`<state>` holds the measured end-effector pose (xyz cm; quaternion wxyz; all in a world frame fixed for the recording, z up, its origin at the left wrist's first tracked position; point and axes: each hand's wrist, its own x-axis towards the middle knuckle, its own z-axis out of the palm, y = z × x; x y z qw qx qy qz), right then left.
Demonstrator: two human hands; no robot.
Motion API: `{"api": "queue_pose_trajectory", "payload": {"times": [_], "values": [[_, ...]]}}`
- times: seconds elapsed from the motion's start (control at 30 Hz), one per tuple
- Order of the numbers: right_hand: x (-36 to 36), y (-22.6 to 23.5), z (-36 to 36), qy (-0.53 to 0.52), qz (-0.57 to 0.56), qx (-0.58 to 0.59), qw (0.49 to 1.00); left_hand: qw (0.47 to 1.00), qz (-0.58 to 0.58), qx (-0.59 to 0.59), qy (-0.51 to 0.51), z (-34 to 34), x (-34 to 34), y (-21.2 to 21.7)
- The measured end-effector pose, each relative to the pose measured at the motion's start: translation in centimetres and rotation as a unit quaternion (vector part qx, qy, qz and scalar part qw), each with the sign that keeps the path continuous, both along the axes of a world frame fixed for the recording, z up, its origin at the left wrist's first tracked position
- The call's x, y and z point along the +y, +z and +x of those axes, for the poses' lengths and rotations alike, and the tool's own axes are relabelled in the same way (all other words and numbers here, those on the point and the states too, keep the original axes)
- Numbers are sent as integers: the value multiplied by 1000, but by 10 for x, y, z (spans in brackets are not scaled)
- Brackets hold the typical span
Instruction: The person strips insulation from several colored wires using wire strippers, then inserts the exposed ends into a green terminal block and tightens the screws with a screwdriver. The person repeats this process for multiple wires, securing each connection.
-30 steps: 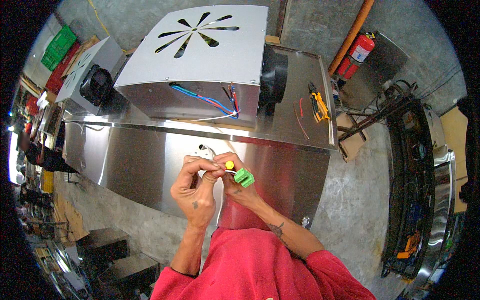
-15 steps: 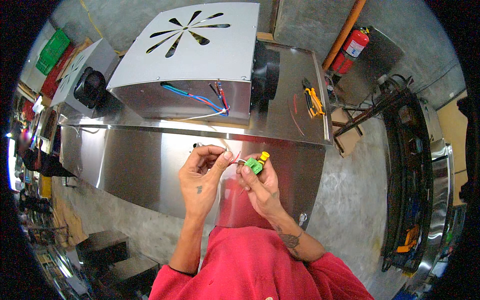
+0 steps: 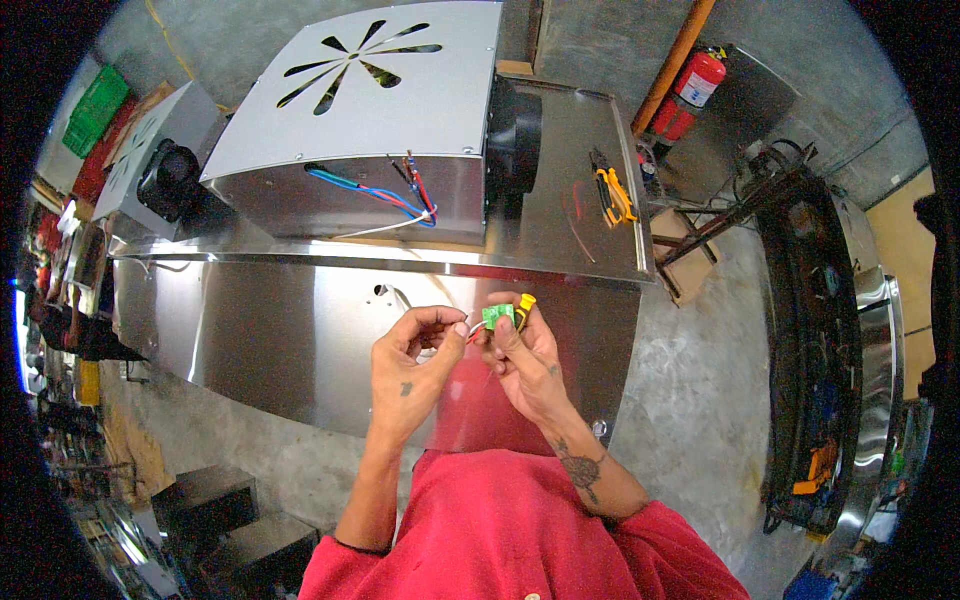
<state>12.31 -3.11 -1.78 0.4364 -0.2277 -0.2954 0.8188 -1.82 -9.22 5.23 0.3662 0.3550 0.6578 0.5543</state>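
My right hand (image 3: 527, 362) is closed around a small green terminal block (image 3: 497, 317) and a yellow-handled screwdriver (image 3: 526, 304). The screwdriver's handle sticks up beside the block; its shaft is mostly hidden by my fingers. Just left of the block, my left hand (image 3: 408, 362) pinches thin red and white wires (image 3: 477, 331) between thumb and forefinger. These wires run to the block's left side, but whether their ends sit inside it cannot be made out. Both hands are held in front of a stainless steel panel (image 3: 300, 340).
Beyond my hands, a large metal housing (image 3: 330, 210) stands on the steel bench, with blue, red and black wires (image 3: 385, 195) coming out. A black round outlet (image 3: 517, 140) juts from its right side. Orange-handled pliers (image 3: 614, 195) lie farther right. A fire extinguisher (image 3: 690, 95) stands behind.
My hands have drawn slightly closer together. The green terminal block has turned and shifted a little up and left in the right hand. The whole view has moved slightly.
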Motion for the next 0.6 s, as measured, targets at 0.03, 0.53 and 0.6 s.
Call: {"api": "queue_pose_trajectory", "payload": {"times": [0.03,0.53,0.6], "values": [[0,0,0,-1,0,2,1000,1000,-1,0,-2,1,0,0],[2,-4,1,15,-2,-2,1000,995,-57,32,-71,-5,-1,5],[2,-5,1,18,1,2,1000,996,-55,16,-72,-6,0,5]]}}
